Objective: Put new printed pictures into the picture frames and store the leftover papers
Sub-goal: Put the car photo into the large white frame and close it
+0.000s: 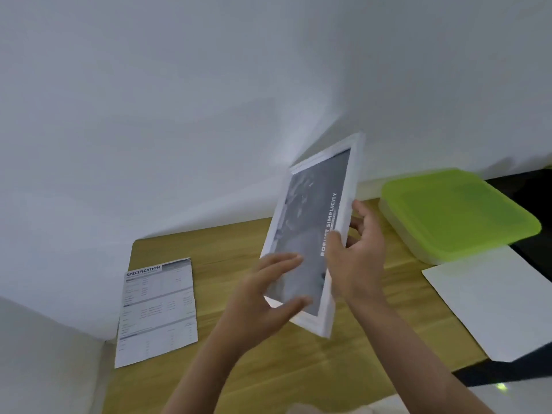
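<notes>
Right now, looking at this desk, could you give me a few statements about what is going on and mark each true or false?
1. Both hands hold the white picture frame above the wooden desk. True.
2. The specification sheet lies right of the frame. False: it lies to the left.
3. The container's green lid is on. True.
4. The frame holds no picture. False: a grey print fills it.
5. The left hand rests flat on the desk. False: it holds the frame's lower edge; the right hand grips its side.

"SPECIFICATION" on sheet [156, 309]; "SIMPLICITY" on picture [310, 222]
</notes>
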Demonstrator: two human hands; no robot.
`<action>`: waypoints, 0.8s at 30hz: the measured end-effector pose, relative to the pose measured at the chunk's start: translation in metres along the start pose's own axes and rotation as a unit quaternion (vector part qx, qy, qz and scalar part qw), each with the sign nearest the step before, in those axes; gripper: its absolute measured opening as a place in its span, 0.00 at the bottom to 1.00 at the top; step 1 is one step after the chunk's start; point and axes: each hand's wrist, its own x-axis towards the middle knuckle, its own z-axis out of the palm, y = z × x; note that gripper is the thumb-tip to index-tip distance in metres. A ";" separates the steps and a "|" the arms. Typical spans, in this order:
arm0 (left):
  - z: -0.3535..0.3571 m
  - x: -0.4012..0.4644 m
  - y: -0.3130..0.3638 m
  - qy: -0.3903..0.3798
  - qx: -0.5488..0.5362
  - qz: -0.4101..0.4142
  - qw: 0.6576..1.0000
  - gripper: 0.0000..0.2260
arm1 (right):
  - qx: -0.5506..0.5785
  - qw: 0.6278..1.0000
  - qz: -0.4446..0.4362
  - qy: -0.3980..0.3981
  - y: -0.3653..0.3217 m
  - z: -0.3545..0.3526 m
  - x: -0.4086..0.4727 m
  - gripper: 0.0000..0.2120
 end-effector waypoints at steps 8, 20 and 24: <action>-0.028 0.001 -0.101 0.002 -0.020 -0.207 0.978 0.21 | 0.062 0.998 0.025 0.016 0.028 -0.030 -0.006 0.22; -0.033 0.022 -0.058 0.113 -0.124 -0.108 0.980 0.26 | 0.106 0.992 -0.009 -0.073 0.026 -0.053 0.038 0.21; -0.046 0.044 -0.030 0.147 -0.090 -0.049 0.984 0.26 | 0.130 0.989 -0.046 -0.061 0.012 -0.048 0.063 0.21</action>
